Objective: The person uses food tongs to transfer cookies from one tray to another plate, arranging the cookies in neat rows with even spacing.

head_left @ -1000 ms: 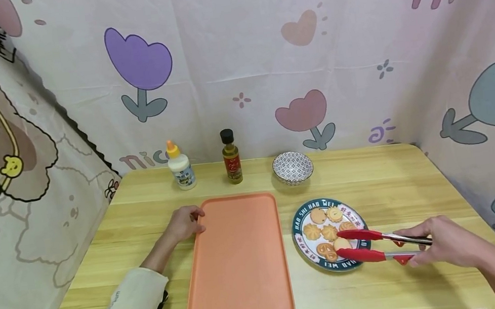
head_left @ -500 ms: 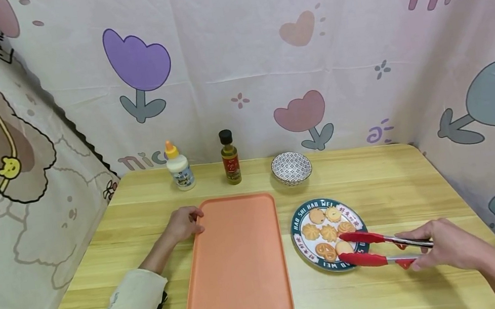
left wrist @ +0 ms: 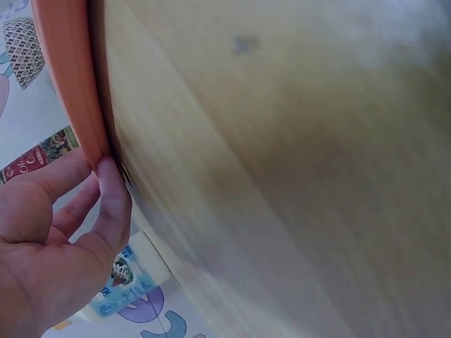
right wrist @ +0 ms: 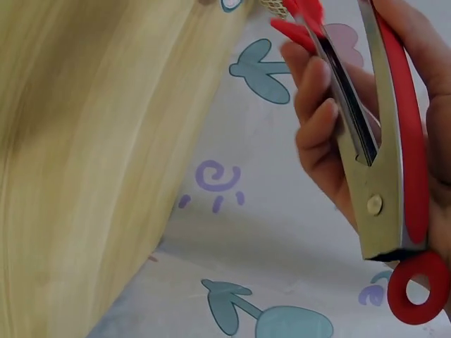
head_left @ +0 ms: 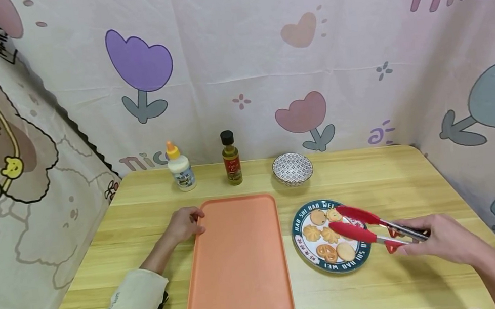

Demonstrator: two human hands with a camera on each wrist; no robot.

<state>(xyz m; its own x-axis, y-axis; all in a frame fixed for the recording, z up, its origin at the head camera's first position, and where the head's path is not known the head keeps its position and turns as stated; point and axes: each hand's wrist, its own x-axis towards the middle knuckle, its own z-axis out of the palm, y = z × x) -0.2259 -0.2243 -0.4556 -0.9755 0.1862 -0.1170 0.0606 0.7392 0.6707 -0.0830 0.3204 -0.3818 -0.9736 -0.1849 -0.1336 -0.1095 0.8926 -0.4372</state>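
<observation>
My left hand (head_left: 184, 224) pinches the left rim of an orange tray (head_left: 242, 267) between thumb and fingers; the left wrist view shows the fingertips at the edge of the tray (left wrist: 69, 70). My right hand (head_left: 442, 239) grips red-tipped metal tongs (head_left: 352, 232) by the handles, with a red ring (right wrist: 396, 296) at their end. The spread tong tips hang over the right part of a green-rimmed plate (head_left: 301, 250). Several cookies lie on it, among them a round cookie (head_left: 345, 252) and a pretzel-shaped cookie (head_left: 327, 253). Another cookie at the right is partly hidden under the tongs.
Along the back of the wooden table (head_left: 368, 171) stand a white squeeze bottle (head_left: 183, 174) with an orange tip, a black-capped oil bottle (head_left: 232, 164) and a small patterned bowl (head_left: 292, 168). Printed cloth (head_left: 226, 50) hangs behind and at both sides.
The tongs have moved back from the round cookie at the plate's lower right toward the upper-right cookies, uncovering the round one. My left hand and the tray stay in place.
</observation>
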